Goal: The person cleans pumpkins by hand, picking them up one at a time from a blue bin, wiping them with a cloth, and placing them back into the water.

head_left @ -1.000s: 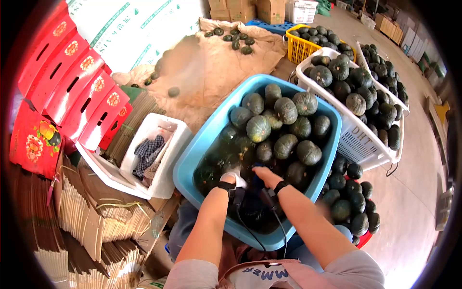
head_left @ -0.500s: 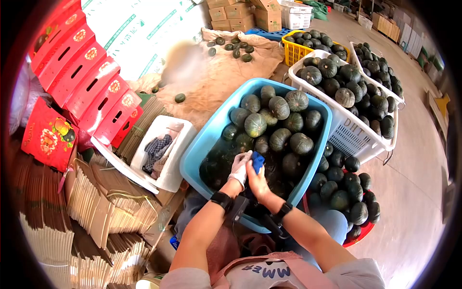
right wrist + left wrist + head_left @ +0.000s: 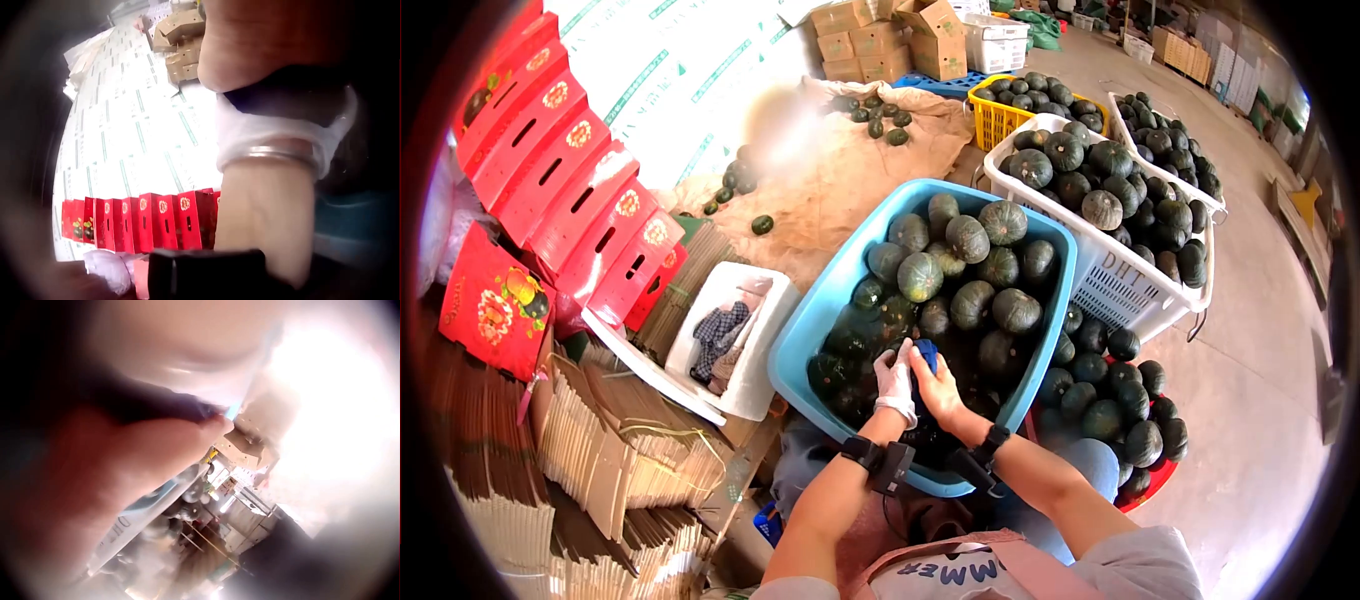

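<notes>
Over the front of the blue tub (image 3: pixel 805 315), the two hands meet. My left hand (image 3: pixel 894 383) wears a white glove; its fingers point forward beside the other hand, and their grip is unclear. My bare right hand (image 3: pixel 938 388) holds a blue cloth (image 3: pixel 927 350) at its fingertips. In the right wrist view, dark blue material (image 3: pixel 281 97) lies between the bare right hand (image 3: pixel 262 44) and the gloved left hand (image 3: pixel 275 134). The left wrist view is blurred, with the bare right hand (image 3: pixel 137 456) across it. Green squashes (image 3: pixel 920 277) fill the tub's far and right parts.
White crates (image 3: pixel 1105 285) and a yellow basket (image 3: pixel 997 122) of squashes stand at the right; a red basin (image 3: pixel 1157 478) of them is beside the tub. Left are a foam box (image 3: pixel 755 365), red cartons (image 3: pixel 560 185) and flattened cardboard (image 3: pixel 590 450). More squashes lie on a beige sheet (image 3: pixel 825 215).
From down in the tub, both hands came up together with the blue cloth in view. Since then they have shifted slightly lower in the head view, which has also moved a little.
</notes>
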The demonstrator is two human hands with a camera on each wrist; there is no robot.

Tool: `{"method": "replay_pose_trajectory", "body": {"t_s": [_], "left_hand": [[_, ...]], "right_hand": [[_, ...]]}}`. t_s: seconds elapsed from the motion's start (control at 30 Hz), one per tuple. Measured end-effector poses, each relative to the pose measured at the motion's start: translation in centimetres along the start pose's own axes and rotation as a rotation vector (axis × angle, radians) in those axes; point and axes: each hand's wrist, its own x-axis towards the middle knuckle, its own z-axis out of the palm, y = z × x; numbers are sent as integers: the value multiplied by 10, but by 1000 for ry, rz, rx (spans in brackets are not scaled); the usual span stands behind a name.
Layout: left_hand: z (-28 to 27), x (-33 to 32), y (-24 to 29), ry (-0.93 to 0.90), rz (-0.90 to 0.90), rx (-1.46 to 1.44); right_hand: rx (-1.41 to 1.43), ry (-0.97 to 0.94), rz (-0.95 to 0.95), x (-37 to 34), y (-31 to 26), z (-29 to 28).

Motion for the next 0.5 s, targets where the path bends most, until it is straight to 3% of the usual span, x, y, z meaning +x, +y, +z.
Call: {"method": "replay_pose_trajectory", "body": {"t_s": [0.03,0.07,0.13,0.17,0.2,0.27,0.3,0.33,0.4,0.47,0.5], "left_hand": [[-6,10,-7,24,-2,37],[-15,14,-7,-113,-139,-88],[-25,17,-11,-414,-451,-407],[-21,25,-23,-317,-350,-320],[-15,2,-7,-363,-219,-242],[-8,5,-21,-253,-61,-110],[-2,-24,6,-190,-48,4],[-3,-25,-2,-258,71,34],[5,-45,22,-335,-2,-157],[4,-44,34,-411,-90,-264],[3,-43,37,-471,16,-165]], "right_hand": [[-104,5,-160,2,25,8],[-155,15,-168,-11,23,12],[-518,140,-334,-25,30,18],[-471,182,-303,-28,24,18],[-178,62,-137,-22,19,10],[269,46,82,-11,10,3],[416,19,229,-16,-13,-7],[583,-30,302,-9,-7,-16],[1018,-351,510,-6,-9,-32],[1043,-354,502,-4,-10,-36],[1018,-326,457,2,-5,-37]]}}
